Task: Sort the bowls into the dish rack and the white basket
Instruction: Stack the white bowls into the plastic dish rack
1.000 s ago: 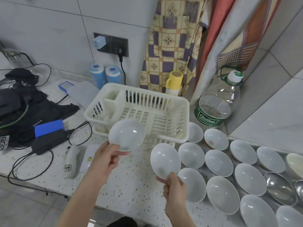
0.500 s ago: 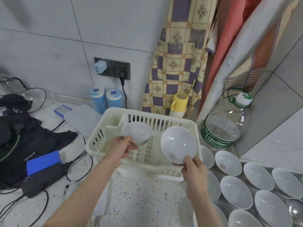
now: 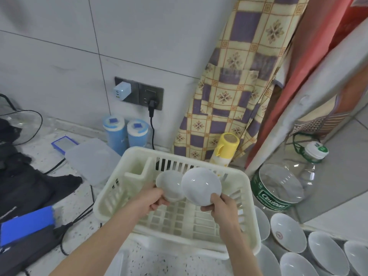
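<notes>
Left hand [image 3: 151,198] fingers curled round a small white bowl [image 3: 169,184], right hand [image 3: 221,206] pinching a larger white bowl [image 3: 201,186] just above its fingertips, both over the cream dish rack [image 3: 179,220]

nine bowls [image 3: 201,185], two hands [image 3: 224,206]

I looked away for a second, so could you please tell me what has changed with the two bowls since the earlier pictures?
Both hands carried their bowls from above the counter, forward over the dish rack. The left hand holds its bowl and the right hand its bowl, now side by side with rims overlapping. Neither was let go. The rack and the bowls on the counter stayed put.
</notes>
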Motion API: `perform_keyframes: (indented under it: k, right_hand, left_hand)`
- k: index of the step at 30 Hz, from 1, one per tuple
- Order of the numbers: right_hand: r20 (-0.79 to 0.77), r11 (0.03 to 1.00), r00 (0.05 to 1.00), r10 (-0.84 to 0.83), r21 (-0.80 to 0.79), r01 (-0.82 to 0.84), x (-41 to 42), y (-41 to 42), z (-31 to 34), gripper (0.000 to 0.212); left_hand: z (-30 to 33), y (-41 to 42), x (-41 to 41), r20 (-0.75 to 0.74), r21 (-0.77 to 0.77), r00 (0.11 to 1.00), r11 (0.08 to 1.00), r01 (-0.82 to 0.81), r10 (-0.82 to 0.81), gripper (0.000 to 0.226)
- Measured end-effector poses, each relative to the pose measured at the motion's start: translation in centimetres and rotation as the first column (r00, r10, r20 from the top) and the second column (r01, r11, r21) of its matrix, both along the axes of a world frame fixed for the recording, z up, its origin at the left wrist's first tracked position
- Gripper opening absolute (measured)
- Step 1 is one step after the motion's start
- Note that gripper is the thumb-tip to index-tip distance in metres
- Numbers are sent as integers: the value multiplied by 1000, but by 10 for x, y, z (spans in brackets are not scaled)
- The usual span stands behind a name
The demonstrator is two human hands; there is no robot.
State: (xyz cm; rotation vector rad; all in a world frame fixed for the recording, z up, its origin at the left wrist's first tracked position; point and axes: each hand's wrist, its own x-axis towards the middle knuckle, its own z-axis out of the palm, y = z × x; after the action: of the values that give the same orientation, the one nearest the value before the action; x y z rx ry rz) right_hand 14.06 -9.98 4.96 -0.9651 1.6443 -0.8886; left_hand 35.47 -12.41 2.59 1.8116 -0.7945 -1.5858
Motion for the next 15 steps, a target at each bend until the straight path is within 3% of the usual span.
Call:
perform_keyframes:
  k: [9,15]
  right_hand:
    - [197,990,980,16,136,-44,21,-27,-5,22]
    - [152,987,987,49,143,-71,28,-40,-11,22]
  left_hand:
    - [-16,-6,3,52,8,998,1000,29,-29,32]
    - [-33,-16,4,60,17,998,999,-33,32,34]
